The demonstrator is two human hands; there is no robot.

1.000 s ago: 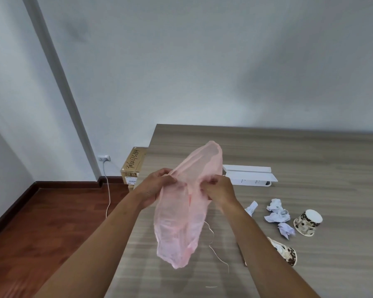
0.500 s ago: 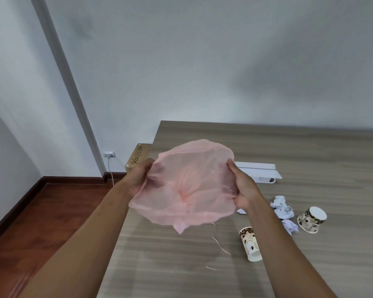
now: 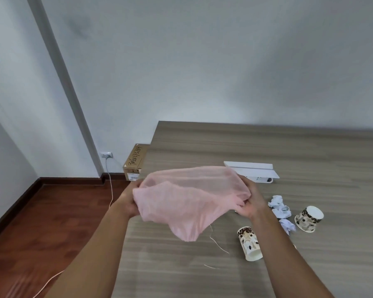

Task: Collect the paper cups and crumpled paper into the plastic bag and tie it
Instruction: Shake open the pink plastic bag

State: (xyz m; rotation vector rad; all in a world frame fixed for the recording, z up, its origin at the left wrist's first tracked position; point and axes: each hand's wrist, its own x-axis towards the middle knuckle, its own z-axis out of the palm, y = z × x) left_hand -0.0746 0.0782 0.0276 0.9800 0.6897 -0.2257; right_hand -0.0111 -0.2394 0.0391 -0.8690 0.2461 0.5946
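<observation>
— Which step is this?

— Opening the bag, I'd say. The left hand [image 3: 128,201] and the right hand [image 3: 253,201] each grip one side of the pink plastic bag [image 3: 187,196], fingers clenched on the film, and hold it stretched above the desk [image 3: 202,147] near its left edge. Its bottom hangs slack below the hands, clear of the desk top.

— Anything in it?

— Nothing shows through the thin film, so it looks empty. None of the collecting seems done.

— Where is the rubbish?

— All toward the desk's right side. One paper cup [image 3: 249,243] lies on its side just beside the right forearm. A second paper cup [image 3: 308,218] lies tipped farther right. Between them and the right hand sit the crumpled paper pieces [image 3: 280,209], bunched close together. A thin string [image 3: 219,244] trails on the desk below the bag.

— So what does the next move call for?

— Probably one hand keeps the mouth open while the other lets go and reaches for the nearest cup. The right hand is closer. The film is limp, so the mouth may collapse once one side is released.
</observation>
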